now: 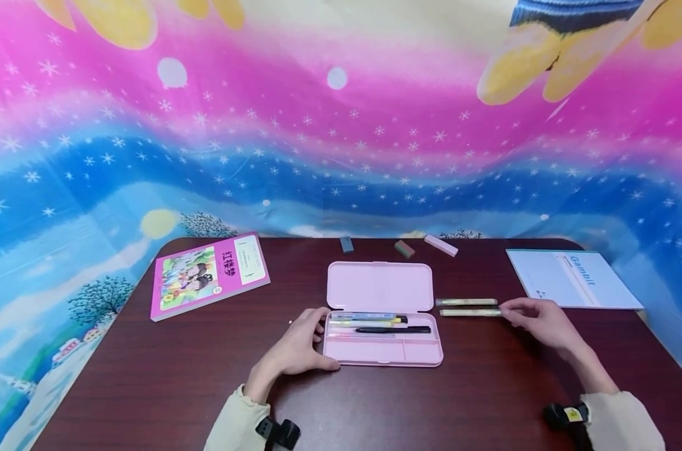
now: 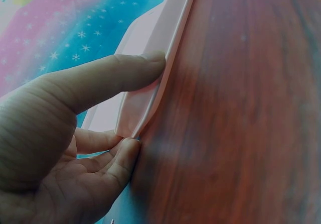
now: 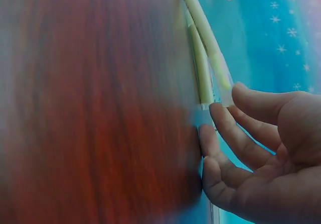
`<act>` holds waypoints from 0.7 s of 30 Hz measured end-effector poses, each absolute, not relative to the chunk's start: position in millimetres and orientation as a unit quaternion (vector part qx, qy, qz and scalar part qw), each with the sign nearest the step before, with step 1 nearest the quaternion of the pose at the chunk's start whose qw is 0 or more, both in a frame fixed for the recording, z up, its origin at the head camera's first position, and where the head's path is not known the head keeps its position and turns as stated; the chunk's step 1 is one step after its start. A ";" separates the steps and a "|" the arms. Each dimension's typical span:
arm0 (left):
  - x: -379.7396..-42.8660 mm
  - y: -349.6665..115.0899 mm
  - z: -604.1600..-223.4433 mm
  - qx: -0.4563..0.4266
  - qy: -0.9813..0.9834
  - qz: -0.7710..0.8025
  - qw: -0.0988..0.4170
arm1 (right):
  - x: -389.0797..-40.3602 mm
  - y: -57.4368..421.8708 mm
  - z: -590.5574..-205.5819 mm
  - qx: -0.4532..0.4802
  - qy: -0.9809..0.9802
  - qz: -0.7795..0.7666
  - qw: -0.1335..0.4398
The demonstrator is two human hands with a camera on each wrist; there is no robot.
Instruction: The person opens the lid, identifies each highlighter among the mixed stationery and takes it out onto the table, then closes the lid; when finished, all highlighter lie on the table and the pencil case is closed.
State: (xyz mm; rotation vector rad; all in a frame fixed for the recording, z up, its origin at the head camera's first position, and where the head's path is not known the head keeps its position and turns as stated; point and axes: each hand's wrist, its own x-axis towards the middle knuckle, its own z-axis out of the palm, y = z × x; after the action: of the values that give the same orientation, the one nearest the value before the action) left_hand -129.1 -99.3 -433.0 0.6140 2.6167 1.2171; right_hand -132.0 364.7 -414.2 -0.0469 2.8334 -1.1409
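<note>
An open pink pencil case (image 1: pixel 380 287) lies on the table with its lid folded back. Several pens and pencils, including a black pen (image 1: pixel 394 329), fill its rear compartment. My left hand (image 1: pixel 292 344) grips the case's left end; in the left wrist view the thumb lies along the front wall (image 2: pixel 138 106) and the fingertips touch the corner. To the right of the case, my right hand (image 1: pixel 546 322) pinches the right end of a pale yellow pen (image 1: pixel 469 312) between thumb and index finger. A similar pen (image 1: pixel 467 302) lies just behind it, nearly parallel.
A pink book (image 1: pixel 211 275) lies at the left, and a light blue notebook (image 1: pixel 572 279) at the back right. Along the rear edge are a dark eraser (image 1: pixel 347 244), a brown-green eraser (image 1: pixel 405 248) and a pink eraser (image 1: pixel 441 245). A patterned cloth (image 1: pixel 318 156) hangs behind the table.
</note>
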 end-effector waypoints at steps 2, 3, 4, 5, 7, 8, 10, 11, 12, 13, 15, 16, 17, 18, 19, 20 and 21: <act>-129.0 -99.7 -432.7 0.205 0.883 0.411 0.095 | -134.3 364.4 -414.3 -0.027 0.937 -0.346 0.032; -128.9 -99.8 -432.6 0.205 0.884 0.410 0.095 | -135.2 364.0 -414.6 -0.033 0.940 -0.338 0.029; -128.8 -100.0 -432.6 0.204 0.884 0.409 0.095 | -136.3 363.8 -414.8 -0.037 0.942 -0.331 0.027; -128.7 -100.1 -432.5 0.204 0.884 0.410 0.096 | -137.2 363.6 -414.9 -0.042 0.945 -0.325 0.025; -128.6 -100.2 -432.8 0.205 0.884 0.408 0.097 | -139.4 363.0 -415.2 -0.048 0.947 -0.317 0.024; -128.6 -100.3 -432.9 0.205 0.884 0.409 0.097 | -140.6 362.6 -415.4 -0.050 0.948 -0.312 0.024; -128.7 -100.3 -433.1 0.205 0.884 0.410 0.097 | -143.3 362.0 -416.1 -0.057 0.951 -0.303 0.024; -128.8 -100.3 -433.1 0.205 0.883 0.411 0.097 | -144.7 361.6 -416.6 -0.059 0.953 -0.297 0.022; -128.9 -100.3 -433.2 0.205 0.883 0.411 0.097 | -145.9 361.2 -417.1 -0.059 0.955 -0.290 0.020; -129.0 -100.3 -433.3 0.205 0.883 0.411 0.096 | -146.8 360.8 -417.5 -0.059 0.957 -0.284 0.019; -129.2 -100.3 -433.3 0.206 0.883 0.411 0.096 | -147.6 360.3 -418.4 -0.060 0.959 -0.276 0.016; -129.4 -100.2 -433.3 0.206 0.883 0.410 0.095 | -147.6 360.0 -418.5 -0.059 0.960 -0.274 0.014; -129.6 -100.1 -433.3 0.207 0.883 0.410 0.095 | -147.5 359.8 -418.3 -0.059 0.960 -0.273 0.013; -129.6 -100.0 -433.3 0.208 0.883 0.410 0.095 | -147.3 359.6 -417.9 -0.059 0.960 -0.273 0.012; -129.6 -99.9 -433.2 0.208 0.883 0.409 0.096 | -147.1 359.5 -417.5 -0.058 0.960 -0.273 0.012; -129.6 -99.8 -433.1 0.208 0.883 0.409 0.097 | -146.9 359.4 -417.1 -0.058 0.960 -0.273 0.013; -129.6 -99.7 -433.0 0.208 0.883 0.409 0.098 | -146.8 359.2 -416.4 -0.056 0.960 -0.273 0.013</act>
State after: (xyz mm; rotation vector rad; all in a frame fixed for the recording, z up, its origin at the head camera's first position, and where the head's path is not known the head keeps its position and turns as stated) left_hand -129.6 -99.7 -433.0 0.6162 2.6148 1.2094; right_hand -146.8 359.2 -416.4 -0.1734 2.9916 -0.8509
